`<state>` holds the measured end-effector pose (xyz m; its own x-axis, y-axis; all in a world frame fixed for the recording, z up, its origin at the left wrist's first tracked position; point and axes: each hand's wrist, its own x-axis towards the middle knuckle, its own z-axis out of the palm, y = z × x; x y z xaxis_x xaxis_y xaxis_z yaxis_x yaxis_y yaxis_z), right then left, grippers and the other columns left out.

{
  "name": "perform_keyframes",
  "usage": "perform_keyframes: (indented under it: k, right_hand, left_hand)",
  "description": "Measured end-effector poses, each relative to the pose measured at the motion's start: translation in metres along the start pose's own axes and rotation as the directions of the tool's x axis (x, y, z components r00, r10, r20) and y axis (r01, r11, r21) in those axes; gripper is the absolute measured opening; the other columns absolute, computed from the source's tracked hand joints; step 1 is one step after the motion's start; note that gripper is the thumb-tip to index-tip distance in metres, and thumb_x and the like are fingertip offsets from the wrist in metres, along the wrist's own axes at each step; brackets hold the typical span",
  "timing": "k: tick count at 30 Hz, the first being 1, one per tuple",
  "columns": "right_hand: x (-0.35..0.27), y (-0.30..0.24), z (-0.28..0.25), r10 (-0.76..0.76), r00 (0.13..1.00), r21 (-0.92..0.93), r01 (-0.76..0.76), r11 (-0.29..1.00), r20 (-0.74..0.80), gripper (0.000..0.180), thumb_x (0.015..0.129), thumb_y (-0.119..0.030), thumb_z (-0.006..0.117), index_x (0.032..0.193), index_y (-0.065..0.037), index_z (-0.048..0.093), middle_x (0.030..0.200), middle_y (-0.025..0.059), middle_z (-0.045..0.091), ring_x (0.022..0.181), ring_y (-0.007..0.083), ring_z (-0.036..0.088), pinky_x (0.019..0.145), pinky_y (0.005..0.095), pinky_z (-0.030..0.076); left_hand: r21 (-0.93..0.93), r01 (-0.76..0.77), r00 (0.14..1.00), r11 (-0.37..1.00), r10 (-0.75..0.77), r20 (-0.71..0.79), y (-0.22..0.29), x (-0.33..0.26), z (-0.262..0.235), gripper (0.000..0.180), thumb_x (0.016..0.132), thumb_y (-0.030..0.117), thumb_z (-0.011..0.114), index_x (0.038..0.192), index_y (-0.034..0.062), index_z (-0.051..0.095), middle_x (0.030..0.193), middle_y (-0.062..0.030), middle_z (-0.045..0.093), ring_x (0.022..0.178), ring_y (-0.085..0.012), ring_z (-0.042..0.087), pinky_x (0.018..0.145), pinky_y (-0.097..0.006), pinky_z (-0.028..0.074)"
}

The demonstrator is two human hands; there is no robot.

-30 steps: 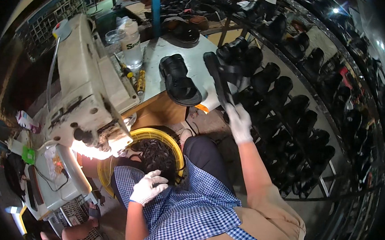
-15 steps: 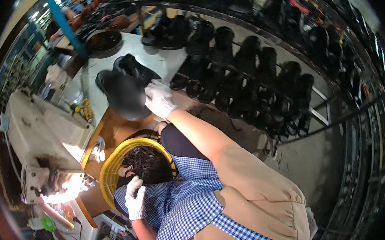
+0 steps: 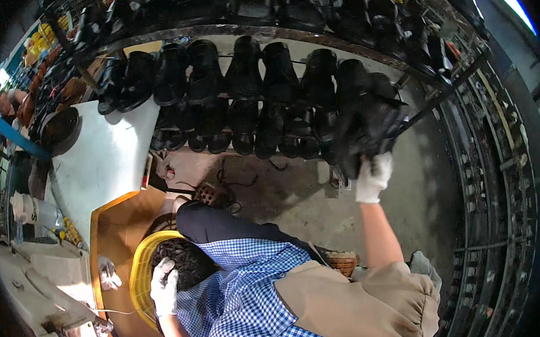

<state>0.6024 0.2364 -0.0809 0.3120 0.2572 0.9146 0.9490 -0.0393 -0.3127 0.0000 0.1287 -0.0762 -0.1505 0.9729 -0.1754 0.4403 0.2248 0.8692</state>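
My right hand (image 3: pixel 374 178), in a white glove, grips black shoes (image 3: pixel 367 121) at the right end of the shoe rack. Motion smears them, so I cannot tell exactly how many there are. My left hand (image 3: pixel 164 288), also gloved, is held above my blue-checked apron (image 3: pixel 247 283), beside a yellow basket (image 3: pixel 141 274). Its fingers are curled closed, and whatever may be in them is hidden. A tangled heap of thin black strips (image 3: pixel 182 262) fills the basket.
Rows of black shoes (image 3: pixel 243 67) stand on the rack ahead, with more on the upper shelf (image 3: pixel 210 32). A white tabletop (image 3: pixel 103 158) and a pale sewing machine (image 3: pixel 46 278) with a lit lamp are at left. Dark metal racking (image 3: pixel 491 203) runs along the right.
My right hand has carried the black shoes from over the white table across to the rack's right end. The view has swung right. My left hand stays closed by the basket.
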Motion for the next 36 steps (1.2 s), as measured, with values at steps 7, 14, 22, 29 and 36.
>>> perform_keyframes:
  k: [7, 14, 22, 29, 36]
  right_hand:
    - [0.097, 0.156, 0.056, 0.183, 0.967, -0.284, -0.127, 0.95, 0.179, 0.023, 0.079, -0.022, 0.077, 0.092, -0.003, 0.072, 0.099, 0.0171, 0.069, 0.094, 0.0394, 0.063, 0.088, 0.0445, 0.05]
    - [0.143, 0.223, 0.095, 0.482, 0.68, -0.509, -0.182, 0.841, 0.553, 0.032, 0.094, -0.032, 0.064, 0.115, -0.009, 0.071, 0.115, 0.0195, 0.07, 0.108, 0.0383, 0.066, 0.091, 0.0442, 0.052]
    - [-0.019, 0.188, 0.077, 0.604, 0.661, -0.353, -0.49, 0.797, 0.445, 0.049, 0.087, -0.014, 0.071, 0.133, -0.003, 0.058, 0.136, 0.0174, 0.059, 0.125, 0.0306, 0.058, 0.104, 0.0393, 0.048]
    - [0.012, 0.226, 0.14, 0.441, 0.264, -0.48, 0.107, 0.87, 0.858, 0.085, 0.083, -0.044, 0.072, 0.153, -0.011, 0.038, 0.161, 0.0213, 0.03, 0.146, 0.042, 0.031, 0.119, 0.0441, 0.035]
    - [-0.006, 0.21, 0.124, 0.617, 0.146, -0.629, 0.056, 0.775, 0.774, 0.067, 0.092, -0.04, 0.061, 0.15, -0.013, 0.043, 0.153, 0.0222, 0.042, 0.136, 0.0424, 0.046, 0.11, 0.0475, 0.043]
  left_hand:
    - [0.111, 0.173, 0.983, 0.979, -0.178, 0.035, 0.036, 0.027, 0.019, 0.025, 0.093, 0.008, 0.06, 0.114, 0.003, 0.072, 0.101, -0.009, 0.077, 0.099, -0.0189, 0.071, 0.096, -0.03, 0.051]
    - [0.11, 0.163, 0.984, 0.98, -0.17, 0.057, 0.03, 0.033, 0.022, 0.023, 0.093, 0.012, 0.065, 0.112, 0.0014, 0.072, 0.112, -0.0098, 0.074, 0.104, -0.0173, 0.069, 0.096, -0.03, 0.05]
    - [0.188, 0.146, 0.984, 0.971, -0.163, 0.078, -0.007, 0.013, 0.028, 0.024, 0.093, 0.011, 0.064, 0.114, 0.002, 0.071, 0.113, -0.0094, 0.073, 0.11, -0.0194, 0.066, 0.102, -0.032, 0.047]
    - [0.282, 0.11, 0.988, 0.953, -0.136, 0.073, 0.011, 0.013, 0.026, 0.023, 0.092, 0.012, 0.064, 0.113, 0.0043, 0.072, 0.111, -0.0074, 0.074, 0.107, -0.0194, 0.069, 0.098, -0.031, 0.05]
    - [0.253, 0.182, 0.974, 0.95, -0.209, 0.087, 0.006, -0.002, 0.048, 0.023, 0.091, 0.014, 0.066, 0.11, 0.0039, 0.072, 0.11, -0.0087, 0.075, 0.105, -0.0209, 0.07, 0.096, -0.032, 0.051]
